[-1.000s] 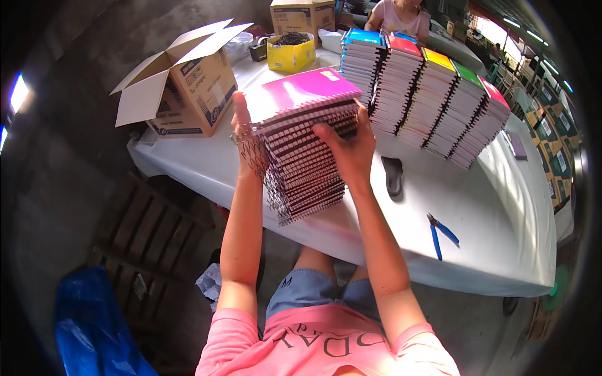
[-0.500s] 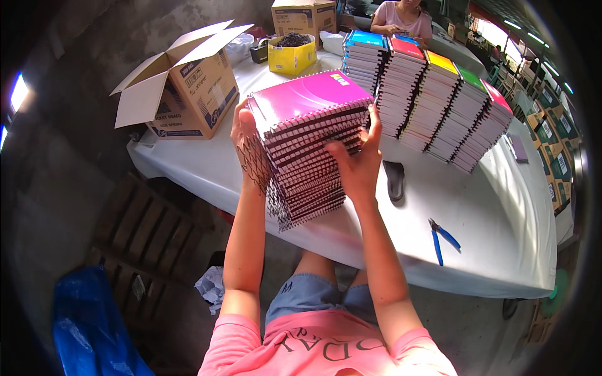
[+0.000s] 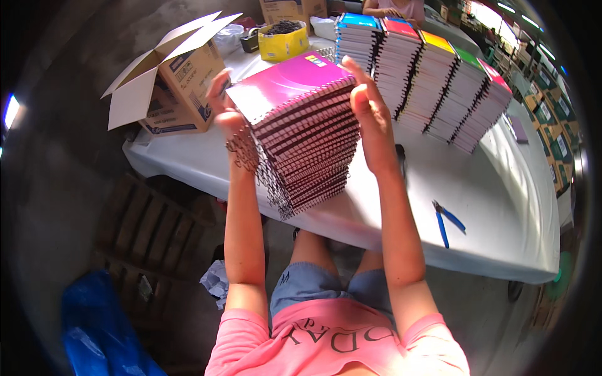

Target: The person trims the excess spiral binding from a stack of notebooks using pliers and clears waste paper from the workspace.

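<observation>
A tall stack of spiral-bound notebooks (image 3: 295, 88) with a glossy magenta cover on top stands at the table's near edge, its dark coil bindings facing me. My left hand (image 3: 227, 106) is at the stack's left side, fingers spread and slightly blurred. Beside the right side rises my right hand (image 3: 375, 125), palm toward the notebooks and fingers stretched out; whether it touches them I cannot tell. Loose dark coil ends (image 3: 273, 185) hang in a tangle down the stack's left corner, some overlapping my left wrist. Blue-handled cutting pliers (image 3: 446, 222) lie on the table to the right.
Several tall notebook stacks (image 3: 433, 81) with coloured covers line the table's far right. An open cardboard box (image 3: 182, 88) stands at left, near a yellow container (image 3: 282, 45) of dark coils. A dark object (image 3: 401, 160) lies behind my right forearm. Another person (image 3: 401, 9) sits across the table.
Both hands have come away from the coil-bound front to the stack's sides, the right one straightening its fingers and moving up and right. The view has shifted slightly.
</observation>
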`<state>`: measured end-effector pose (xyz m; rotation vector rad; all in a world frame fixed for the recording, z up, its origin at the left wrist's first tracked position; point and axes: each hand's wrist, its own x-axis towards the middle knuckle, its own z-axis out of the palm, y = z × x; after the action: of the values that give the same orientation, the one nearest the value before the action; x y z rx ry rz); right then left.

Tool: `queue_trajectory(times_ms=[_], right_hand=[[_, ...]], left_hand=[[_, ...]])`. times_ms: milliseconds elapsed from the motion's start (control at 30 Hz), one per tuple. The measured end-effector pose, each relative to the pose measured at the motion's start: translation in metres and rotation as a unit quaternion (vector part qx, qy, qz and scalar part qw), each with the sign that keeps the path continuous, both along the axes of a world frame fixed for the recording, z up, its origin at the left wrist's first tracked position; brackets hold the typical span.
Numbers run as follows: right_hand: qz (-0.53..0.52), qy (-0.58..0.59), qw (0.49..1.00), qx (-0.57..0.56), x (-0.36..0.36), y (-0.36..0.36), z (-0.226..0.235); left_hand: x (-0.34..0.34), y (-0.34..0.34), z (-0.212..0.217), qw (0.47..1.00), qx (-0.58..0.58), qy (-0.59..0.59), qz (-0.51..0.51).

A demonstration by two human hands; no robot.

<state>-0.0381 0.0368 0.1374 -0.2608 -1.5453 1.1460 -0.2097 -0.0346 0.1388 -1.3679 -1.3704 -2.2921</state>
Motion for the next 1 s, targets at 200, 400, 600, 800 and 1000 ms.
queue_trajectory(times_ms=[200, 400, 600, 800, 1000], right_hand=[[-0.024, -0.187, 0.982, -0.008, 0.005, -0.008, -0.057], [0.012, -0.132, 0.991, -0.033, 0.0, -0.006, -0.067], [0.063, -0.144, 0.987, -0.033, 0.008, -0.003, -0.132], [0.031, -0.2, 0.979, -0.024, 0.015, -0.003, -0.126], [0.157, -0.093, 0.978, -0.101, 0.008, 0.012, -0.137]], left_hand=[[-0.021, -0.009, -0.088, 0.963, -0.049, -0.162, -0.212], [-0.039, 0.01, -0.15, 0.943, -0.069, -0.216, -0.243], [-0.085, 0.004, -0.2, 0.924, -0.041, -0.243, -0.292], [0.006, -0.006, -0.153, 0.878, -0.138, -0.416, -0.193], [-0.041, -0.002, -0.203, 0.889, -0.137, -0.377, -0.223]])
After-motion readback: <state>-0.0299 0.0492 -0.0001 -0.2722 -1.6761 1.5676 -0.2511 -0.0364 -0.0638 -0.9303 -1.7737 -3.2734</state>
